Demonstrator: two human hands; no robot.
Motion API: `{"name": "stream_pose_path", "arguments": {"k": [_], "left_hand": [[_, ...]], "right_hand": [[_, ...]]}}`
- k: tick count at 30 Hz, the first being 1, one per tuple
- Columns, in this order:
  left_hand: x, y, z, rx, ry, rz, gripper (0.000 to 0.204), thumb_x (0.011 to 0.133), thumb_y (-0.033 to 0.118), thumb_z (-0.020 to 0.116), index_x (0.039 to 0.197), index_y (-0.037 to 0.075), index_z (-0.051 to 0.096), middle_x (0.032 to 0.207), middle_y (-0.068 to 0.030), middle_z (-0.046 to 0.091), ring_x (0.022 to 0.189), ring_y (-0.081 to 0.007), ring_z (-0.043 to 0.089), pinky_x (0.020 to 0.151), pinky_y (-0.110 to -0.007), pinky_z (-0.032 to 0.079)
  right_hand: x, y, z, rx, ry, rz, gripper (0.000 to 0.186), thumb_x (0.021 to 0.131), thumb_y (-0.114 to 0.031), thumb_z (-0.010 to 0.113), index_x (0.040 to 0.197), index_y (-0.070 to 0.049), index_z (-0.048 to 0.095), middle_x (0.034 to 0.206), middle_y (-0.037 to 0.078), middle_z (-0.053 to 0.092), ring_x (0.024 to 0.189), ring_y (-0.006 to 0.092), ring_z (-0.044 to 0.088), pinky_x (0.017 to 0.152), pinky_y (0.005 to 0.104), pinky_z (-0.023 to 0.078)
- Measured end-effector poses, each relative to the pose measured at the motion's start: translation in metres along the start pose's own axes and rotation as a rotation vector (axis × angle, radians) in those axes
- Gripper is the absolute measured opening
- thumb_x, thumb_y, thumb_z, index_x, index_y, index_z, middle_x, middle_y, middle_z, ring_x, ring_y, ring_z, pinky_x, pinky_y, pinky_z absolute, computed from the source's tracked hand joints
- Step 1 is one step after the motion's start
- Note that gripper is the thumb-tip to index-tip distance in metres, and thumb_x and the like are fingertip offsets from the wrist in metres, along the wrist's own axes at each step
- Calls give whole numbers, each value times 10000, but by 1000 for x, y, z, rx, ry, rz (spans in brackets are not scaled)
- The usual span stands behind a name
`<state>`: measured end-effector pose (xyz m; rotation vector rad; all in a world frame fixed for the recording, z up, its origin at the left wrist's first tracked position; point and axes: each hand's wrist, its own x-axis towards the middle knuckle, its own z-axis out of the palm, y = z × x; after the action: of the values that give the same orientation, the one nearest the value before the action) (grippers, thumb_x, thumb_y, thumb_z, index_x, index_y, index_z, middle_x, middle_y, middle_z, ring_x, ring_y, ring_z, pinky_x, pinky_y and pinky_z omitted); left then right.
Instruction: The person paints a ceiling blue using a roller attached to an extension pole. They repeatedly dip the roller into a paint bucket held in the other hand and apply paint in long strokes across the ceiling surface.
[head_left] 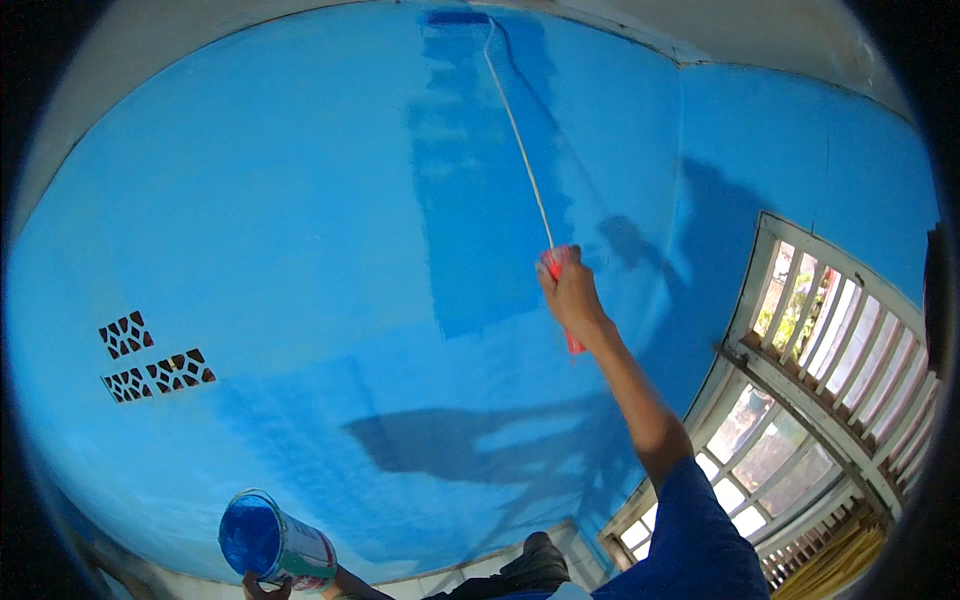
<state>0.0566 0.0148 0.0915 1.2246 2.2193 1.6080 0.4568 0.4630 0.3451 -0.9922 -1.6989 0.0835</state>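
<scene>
My right hand [568, 290] is closed around the red handle [574, 342] of a paint roller. Its thin metal rod [522, 150] runs up to the roller head [455, 18], which is against the blue wall [270, 190] near the ceiling, over a darker blue patch of paint [480, 250]. At lower left, my left hand [265, 585] grips a round bucket [302, 550] of blue paint [250, 535], tilted in the view. The arm and roller cast shadows on the wall.
Three patterned vent openings [181, 369] sit in the wall at left. A slatted window [830, 340] fills much of the right side, with yellow fabric [830, 565] below it. The ceiling [800, 40] edges the wall at top, and pale tiles [460, 575] show along the bottom.
</scene>
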Motion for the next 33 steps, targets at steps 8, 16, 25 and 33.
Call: {"name": "stream_pose_path", "arguments": {"k": [8, 16, 25, 33], "left_hand": [[5, -6, 9, -116, 22, 30, 587, 644, 174, 766, 1130, -21, 500, 834, -125, 612, 752, -241, 550, 745, -354, 438], [18, -90, -8, 302, -47, 201, 539, 649, 195, 760, 1102, 3, 539, 884, -142, 614, 804, -253, 542, 788, -369, 416], [10, -34, 10, 33, 32, 91, 357, 609, 180, 792, 844, 23, 574, 731, -78, 588, 680, -206, 525, 724, -357, 431], [3, 1, 11, -264, 48, -71, 371, 592, 205, 807, 821, 38, 568, 705, -66, 579, 662, -208, 528, 700, -348, 447]], "right_hand": [[-20, 8, 18, -20, -15, 77, 372, 808, -220, 575, 980, 45, 379, 790, 282, 572, 764, 435, 567, 607, 472, 482], [22, -8, 11, -51, 30, 61, 394, 811, -227, 571, 1006, 47, 365, 726, 290, 568, 718, 442, 571, 565, 485, 477], [-18, 20, 21, -71, 39, 9, 440, 810, -249, 572, 989, 92, 359, 708, 292, 571, 698, 449, 571, 557, 486, 479], [-20, 19, 31, -105, 9, 92, 443, 825, -264, 550, 1024, 87, 367, 713, 284, 572, 685, 433, 575, 547, 488, 478]]}}
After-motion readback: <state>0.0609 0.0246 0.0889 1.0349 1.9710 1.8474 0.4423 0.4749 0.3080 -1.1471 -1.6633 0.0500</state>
